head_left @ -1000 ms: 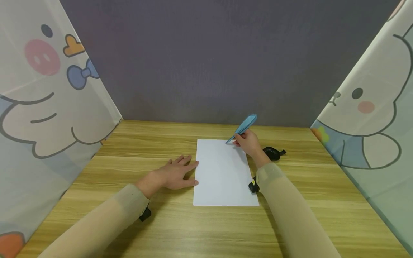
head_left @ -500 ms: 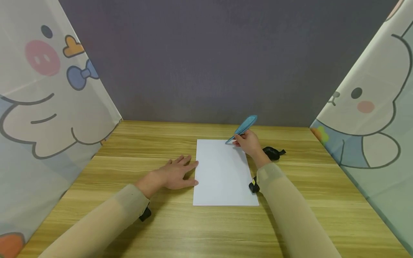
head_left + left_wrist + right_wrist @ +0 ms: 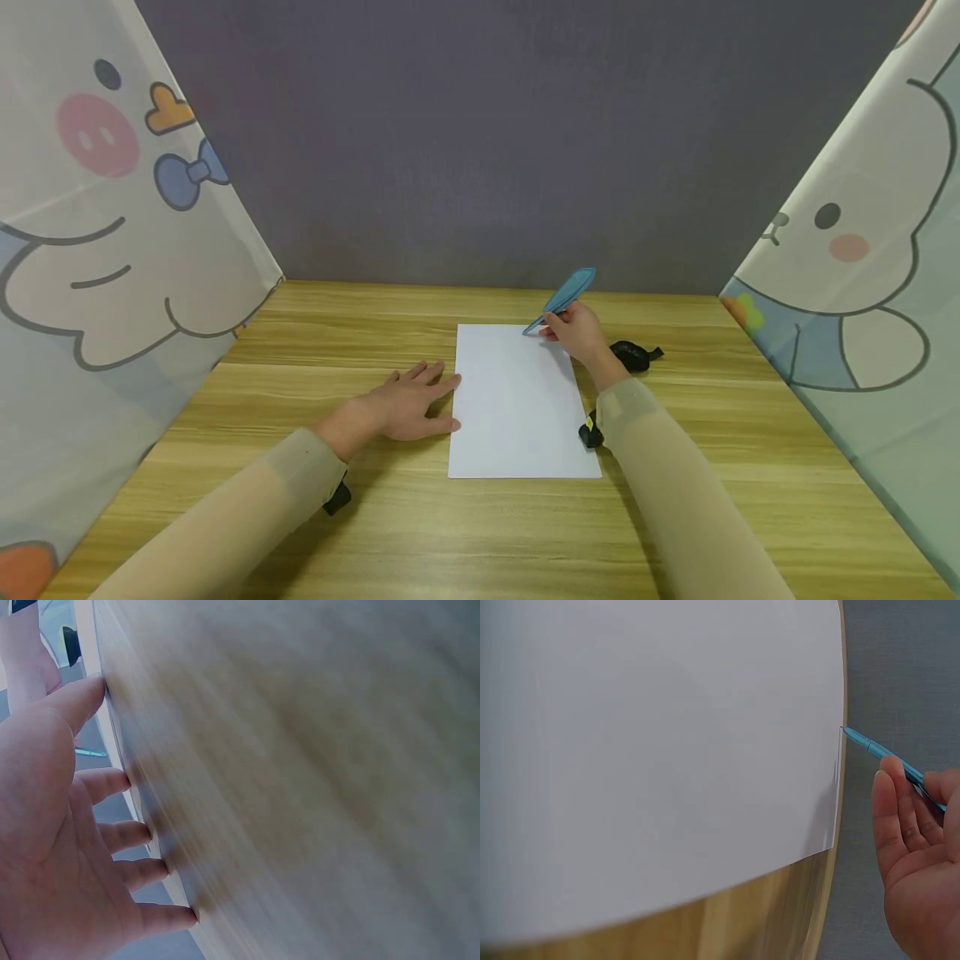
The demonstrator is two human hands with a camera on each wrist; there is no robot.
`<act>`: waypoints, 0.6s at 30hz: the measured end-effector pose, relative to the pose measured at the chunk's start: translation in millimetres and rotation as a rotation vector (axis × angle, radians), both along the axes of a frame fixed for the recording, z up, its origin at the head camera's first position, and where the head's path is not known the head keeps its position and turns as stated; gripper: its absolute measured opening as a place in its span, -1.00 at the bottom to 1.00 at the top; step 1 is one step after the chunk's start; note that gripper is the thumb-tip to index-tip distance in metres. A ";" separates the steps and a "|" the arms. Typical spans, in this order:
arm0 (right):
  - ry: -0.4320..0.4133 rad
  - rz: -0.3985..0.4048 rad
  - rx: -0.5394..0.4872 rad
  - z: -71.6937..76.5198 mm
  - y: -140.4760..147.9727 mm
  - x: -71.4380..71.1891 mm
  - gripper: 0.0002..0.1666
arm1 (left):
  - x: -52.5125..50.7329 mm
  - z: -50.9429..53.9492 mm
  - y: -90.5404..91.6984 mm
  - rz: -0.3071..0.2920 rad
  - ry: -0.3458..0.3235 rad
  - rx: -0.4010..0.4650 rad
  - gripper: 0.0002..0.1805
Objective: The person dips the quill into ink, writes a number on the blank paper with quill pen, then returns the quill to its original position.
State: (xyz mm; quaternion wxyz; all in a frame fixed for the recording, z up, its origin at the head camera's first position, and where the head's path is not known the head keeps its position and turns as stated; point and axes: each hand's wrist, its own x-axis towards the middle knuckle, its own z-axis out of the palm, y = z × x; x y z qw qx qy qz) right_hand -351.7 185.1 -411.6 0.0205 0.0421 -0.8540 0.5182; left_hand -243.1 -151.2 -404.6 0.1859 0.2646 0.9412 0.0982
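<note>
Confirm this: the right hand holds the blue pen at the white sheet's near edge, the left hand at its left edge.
Not the near edge: in the head view, the blue pen is at the far edge of the white sheet. The rest stands.

Txt/lbls: none legible | brands: none | nos.: none | signs: none

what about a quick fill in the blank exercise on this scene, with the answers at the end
1. Between the left hand and the right hand, the ____ one holds the pen.
2. The paper is coloured ____.
3. In the head view, the left hand is nearest the paper's ____ edge.

Missing words: right; white; left
</note>
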 end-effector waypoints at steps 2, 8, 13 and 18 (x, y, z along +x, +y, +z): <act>-0.002 0.004 0.000 0.3 0.0 -0.2 -0.61 | 0.0 0.1 -0.1 0.000 -0.002 0.000 -0.05; -0.003 0.011 0.005 1.5 -0.3 0.5 -0.61 | 0.0 0.5 -0.2 -0.003 -0.002 0.000 -0.05; 0.001 0.022 0.031 1.5 -1.2 1.1 -0.61 | -0.1 0.7 -0.4 -0.002 -0.001 -0.001 -0.05; 0.014 0.032 0.055 2.7 -2.4 3.4 -0.60 | -0.2 0.3 -0.7 0.001 -0.001 -0.001 -0.05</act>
